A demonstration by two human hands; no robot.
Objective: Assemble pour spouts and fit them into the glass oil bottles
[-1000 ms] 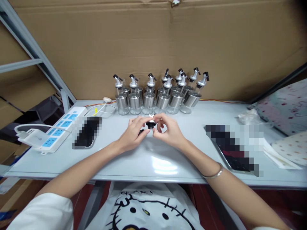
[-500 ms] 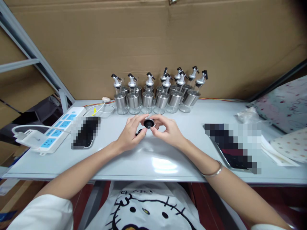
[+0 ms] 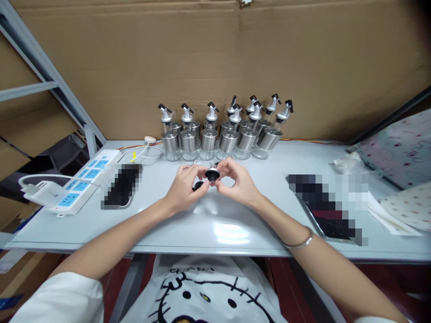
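Observation:
A pourer stopper (image 3: 212,175) with a silver collar and black ribbed plug is pinched between the fingertips of both hands, its plug facing me. My left hand (image 3: 186,186) grips it from the left, and a second small black part (image 3: 198,185) shows beside that hand's thumb and fingers. From the right, my right hand (image 3: 237,181) holds the stopper with thumb and index finger. Just beyond the hands stand several glass and steel bottles (image 3: 208,140), many topped with silver and black pourers.
On the grey table (image 3: 161,233) lie a white power strip (image 3: 81,186) and a phone (image 3: 121,186) at left. To the right are a larger dark-screened device (image 3: 323,206), papers (image 3: 387,217), a crumpled plastic bag (image 3: 350,162) and patterned cloth items (image 3: 400,148).
The stopper has tilted, so its silver collar and ribbed plug now show more from the side. My right fingers have shifted slightly on it.

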